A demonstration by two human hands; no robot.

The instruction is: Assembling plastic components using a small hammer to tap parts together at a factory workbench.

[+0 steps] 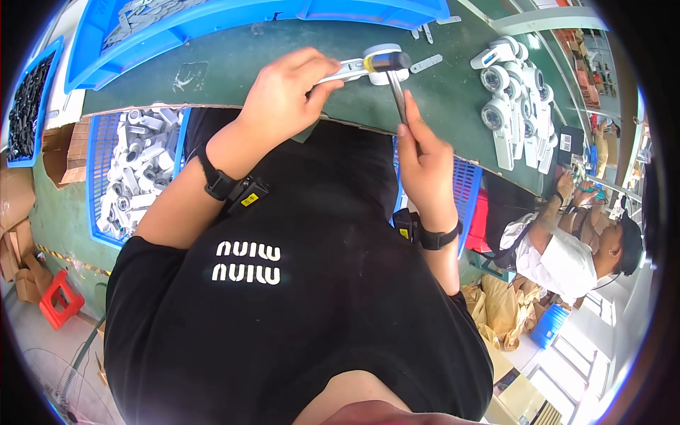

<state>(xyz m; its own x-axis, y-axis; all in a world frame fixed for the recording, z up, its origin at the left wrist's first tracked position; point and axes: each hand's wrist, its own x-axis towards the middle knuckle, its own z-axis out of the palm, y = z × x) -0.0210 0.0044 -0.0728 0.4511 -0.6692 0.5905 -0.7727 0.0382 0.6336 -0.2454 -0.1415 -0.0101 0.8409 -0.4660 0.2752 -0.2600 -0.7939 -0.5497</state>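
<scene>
My left hand is closed on the narrow arm of a white part, a long piece with a round, wheel-like end. It is held over the green tabletop. In my right hand is the metal handle of a small hammer, fingers wrapped round its lower end. The hammer's dark head with a yellow face lies over the round end of the white part and hides some of it. Whether the two touch I cannot tell. A flat grey strip lies just right of the hammer.
Several similar white parts are heaped on the table's right. A large blue bin of grey pieces stands at the back. Below the table's left edge is a blue crate of white parts. A co-worker sits at right.
</scene>
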